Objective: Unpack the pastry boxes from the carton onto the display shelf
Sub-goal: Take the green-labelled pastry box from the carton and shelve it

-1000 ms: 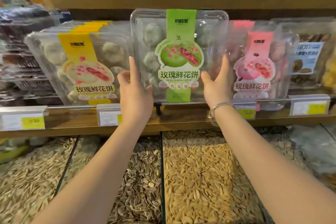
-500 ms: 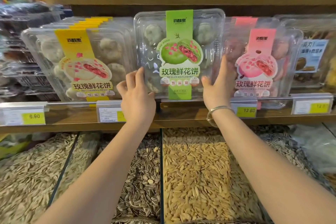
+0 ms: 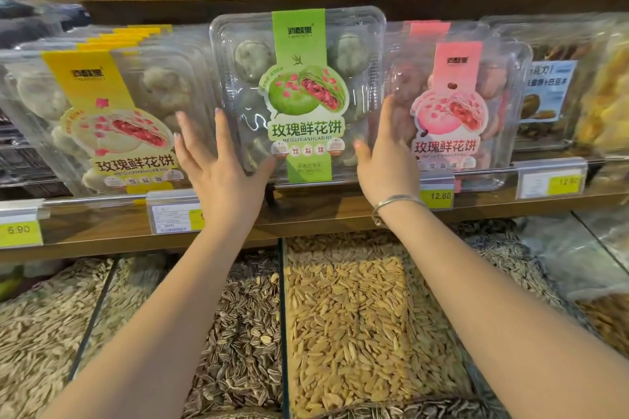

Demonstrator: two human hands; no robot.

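Green-label pastry box [image 3: 299, 95] upright on shelf [image 3: 306, 214], between spread left grip [image 3: 221, 163] and right grip [image 3: 384, 160], palms flat against sides

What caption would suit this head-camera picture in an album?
Two bare hands, left hand and right hand, flank a clear plastic pastry box with a green label standing on the wooden display shelf.

Lighting: even, warm, indoor; glare glinting on green-labelled pastry box [image 3: 299, 95]; frame edges bending and blurring, upper left darkening.
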